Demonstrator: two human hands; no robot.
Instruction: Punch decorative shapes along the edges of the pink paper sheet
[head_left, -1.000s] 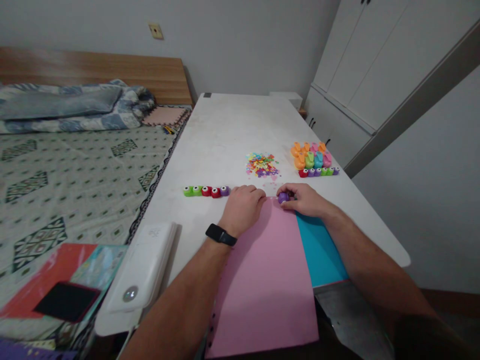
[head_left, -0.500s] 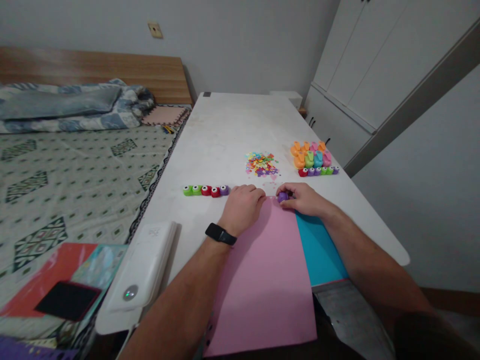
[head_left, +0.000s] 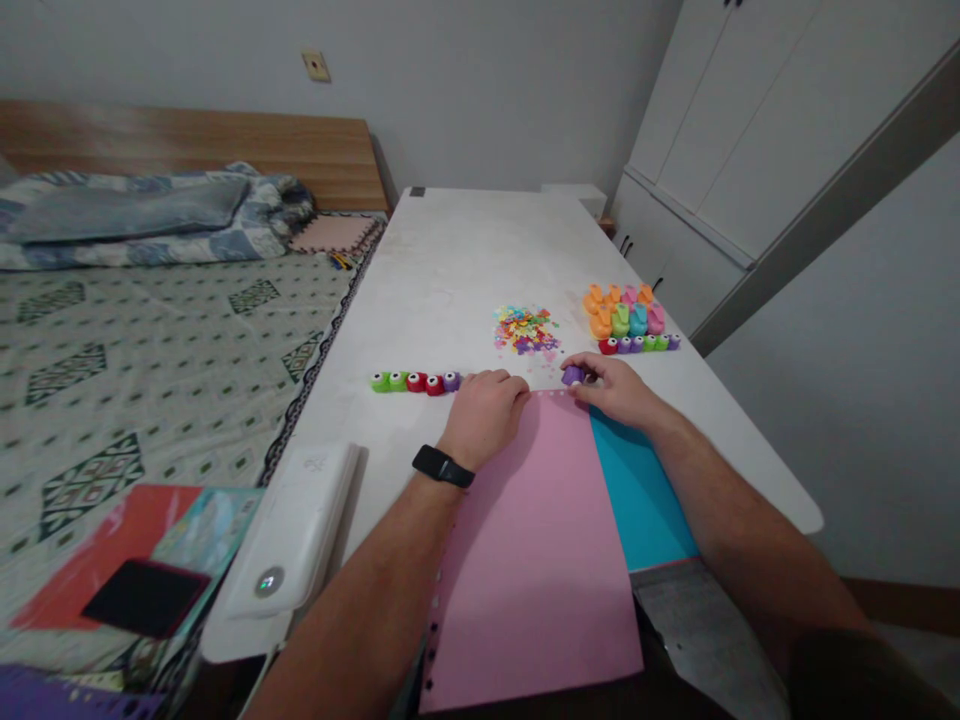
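Observation:
A pink sheet of paper (head_left: 536, 540) lies in front of me, with small punched shapes along its left and top edges. My left hand (head_left: 491, 405) is closed at its top edge, fingers curled with the thumb pinching the paper. My right hand (head_left: 607, 385) grips a small purple craft punch (head_left: 573, 376) at the sheet's top right corner. Under the pink sheet, a blue sheet (head_left: 645, 505) shows on the right. Next to my left hand stands a row of small green, red and purple punches (head_left: 416, 382).
Colourful paper confetti (head_left: 525, 330) is heaped on the white table (head_left: 465, 250). Larger orange, pink, green and blue punches (head_left: 622, 312) stand at the right, with a row of small ones (head_left: 641, 344) before them. A white device (head_left: 300, 540) sits on the left edge, beside a bed (head_left: 187, 340).
My right hand has moved slightly right and away from me with the purple punch, now tilted. More punched holes show along the sheet's top edge. My left hand stays in place.

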